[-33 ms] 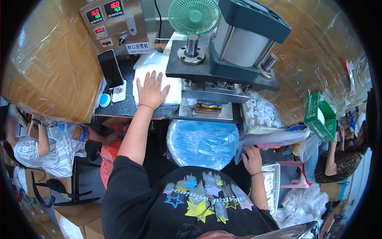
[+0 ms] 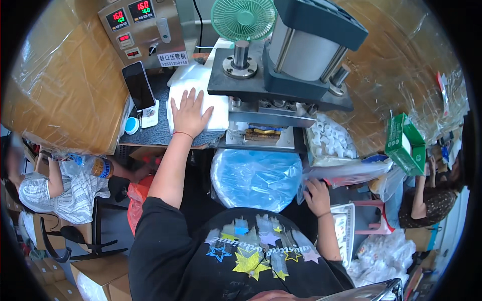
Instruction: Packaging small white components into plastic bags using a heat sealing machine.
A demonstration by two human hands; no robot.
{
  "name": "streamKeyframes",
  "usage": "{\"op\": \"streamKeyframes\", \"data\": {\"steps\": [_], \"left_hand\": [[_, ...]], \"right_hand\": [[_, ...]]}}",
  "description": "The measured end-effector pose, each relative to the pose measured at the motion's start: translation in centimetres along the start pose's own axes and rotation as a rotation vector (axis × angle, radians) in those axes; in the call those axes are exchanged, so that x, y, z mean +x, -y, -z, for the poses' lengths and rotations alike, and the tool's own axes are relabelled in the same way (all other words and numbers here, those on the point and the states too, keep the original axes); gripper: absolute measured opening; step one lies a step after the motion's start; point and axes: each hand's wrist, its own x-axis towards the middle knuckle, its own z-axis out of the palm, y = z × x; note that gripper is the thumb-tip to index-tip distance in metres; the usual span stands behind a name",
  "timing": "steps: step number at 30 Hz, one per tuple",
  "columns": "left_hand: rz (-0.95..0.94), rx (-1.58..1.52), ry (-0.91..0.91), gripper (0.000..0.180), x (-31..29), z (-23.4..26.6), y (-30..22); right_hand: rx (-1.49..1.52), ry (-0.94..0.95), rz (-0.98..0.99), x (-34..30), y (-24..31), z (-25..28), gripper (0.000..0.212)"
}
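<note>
My left hand (image 2: 190,114) lies flat, fingers spread, on a stack of thin white sheets (image 2: 217,116) on the dark worktop. My right hand (image 2: 317,198) is low at the right, against the edge of a clear plastic bag (image 2: 351,173); its fingers are slightly bent and apart, and I see nothing gripped in them. Between my arms is a round tub lined with blue-tinted plastic film (image 2: 258,180). Just behind it stands a press machine (image 2: 301,57) with a metal lower plate (image 2: 236,138) and a brass-coloured die (image 2: 263,133).
A control box (image 2: 145,35) with lit displays, a phone (image 2: 139,86) and a small round container (image 2: 131,125) are at the left. White plastic fittings (image 2: 331,138) fill a box on the right, near a green carton (image 2: 405,145). A green fan (image 2: 244,19) stands behind. Co-workers sit at both sides.
The whole view has shifted very slightly. My right hand's fingers look a little more spread beside the bag; my left hand stays on the sheets.
</note>
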Motion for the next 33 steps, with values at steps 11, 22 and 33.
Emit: {"op": "streamKeyframes", "data": {"steps": [11, 22, 33], "left_hand": [[0.035, 0.121, 0.030, 0.075, -1.7, 1.8, 1.2], [-0.188, -0.272, -0.061, 0.033, -12.5, 3.9, -0.6], [0.239, -1.575, 0.179, 0.020, -15.9, 5.3, -4.5]], "right_hand": [[-0.140, 0.736, -0.242, 5.4, -8.0, 2.4, 0.041], [0.260, -0.066, 0.116, 16.8, 2.9, 8.2, 0.017], [0.119, 0.009, 0.103, 17.1, 3.4, 7.5, 0.025]]}}
